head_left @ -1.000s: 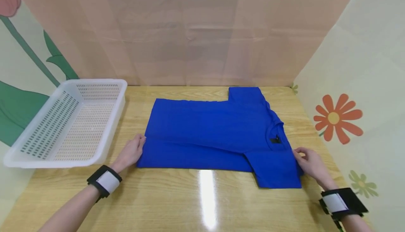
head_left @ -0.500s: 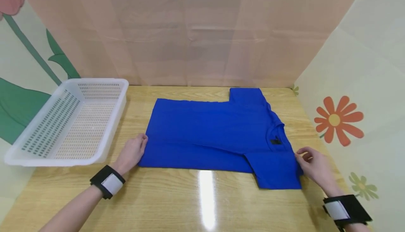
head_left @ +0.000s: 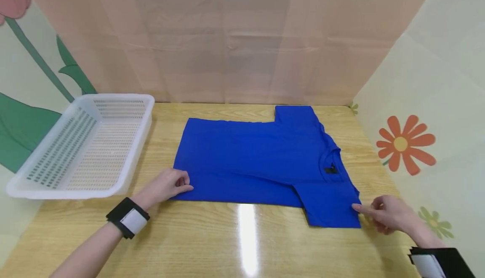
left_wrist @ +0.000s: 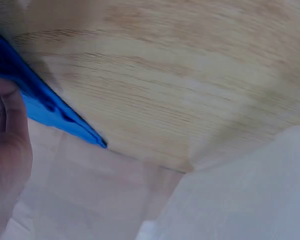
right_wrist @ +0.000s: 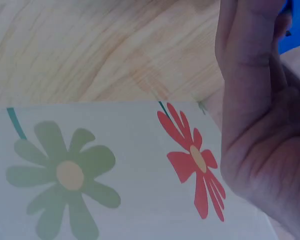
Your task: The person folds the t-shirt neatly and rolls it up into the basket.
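Note:
A blue T-shirt (head_left: 257, 156) lies flat on the wooden table (head_left: 242, 240), neck to the right, with its near side folded in and one sleeve (head_left: 331, 206) lying towards me. My left hand (head_left: 172, 185) grips the near left hem corner, fingers curled and thumb on top. The left wrist view shows that hand (left_wrist: 5, 145) beside the blue cloth edge (left_wrist: 45, 107). My right hand (head_left: 382, 215) reaches to the sleeve's right edge, thumb and forefinger meeting on the cloth. In the right wrist view the palm (right_wrist: 255, 125) fills the right side, with a scrap of blue (right_wrist: 295, 30) at the top.
A white perforated basket (head_left: 81, 143) stands at the table's left, holding nothing. Paper walls with flower pictures close in the back, left and right. The wooden surface near me reflects a light glare (head_left: 248, 236).
My left hand slid right along the hem and curled onto its corner. My right hand dropped from near the collar to the sleeve's lower right edge.

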The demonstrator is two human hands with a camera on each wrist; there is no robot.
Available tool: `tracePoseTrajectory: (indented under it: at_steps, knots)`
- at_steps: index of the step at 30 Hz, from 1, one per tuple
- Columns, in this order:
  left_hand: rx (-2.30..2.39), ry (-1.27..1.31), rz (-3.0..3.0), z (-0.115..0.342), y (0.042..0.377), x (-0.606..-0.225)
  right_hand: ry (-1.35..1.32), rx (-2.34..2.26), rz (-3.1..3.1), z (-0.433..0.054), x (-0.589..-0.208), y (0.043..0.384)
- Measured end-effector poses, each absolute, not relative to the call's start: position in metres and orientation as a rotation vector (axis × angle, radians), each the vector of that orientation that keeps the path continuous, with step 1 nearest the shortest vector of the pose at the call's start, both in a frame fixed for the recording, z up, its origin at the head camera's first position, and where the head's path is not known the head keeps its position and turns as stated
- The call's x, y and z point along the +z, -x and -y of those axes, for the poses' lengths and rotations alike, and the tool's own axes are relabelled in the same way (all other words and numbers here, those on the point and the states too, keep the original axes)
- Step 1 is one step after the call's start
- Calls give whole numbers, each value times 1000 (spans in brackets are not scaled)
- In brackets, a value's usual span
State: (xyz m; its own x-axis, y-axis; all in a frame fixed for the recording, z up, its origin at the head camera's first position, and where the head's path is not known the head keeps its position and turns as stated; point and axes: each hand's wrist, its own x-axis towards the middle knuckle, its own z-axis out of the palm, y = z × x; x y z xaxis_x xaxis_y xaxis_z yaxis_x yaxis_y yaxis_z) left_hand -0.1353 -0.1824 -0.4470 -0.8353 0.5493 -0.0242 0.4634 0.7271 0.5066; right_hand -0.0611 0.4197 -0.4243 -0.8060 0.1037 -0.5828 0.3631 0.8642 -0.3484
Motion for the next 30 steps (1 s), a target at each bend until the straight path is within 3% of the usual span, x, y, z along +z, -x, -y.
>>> tracePoseTrajectory:
  at_steps: [12, 19, 30]
  knots:
    - [758, -739, -2666, 185, 141, -445, -163, -718, -2372, -417, -431, 63]
    - [758, -757, -2669, 185, 142, -448, 146, -1041, -2220, -424, -423, 74]
    - [786, -773, -2659, 183, 143, -450, 106, -1800, -1865, -403, -418, 99]
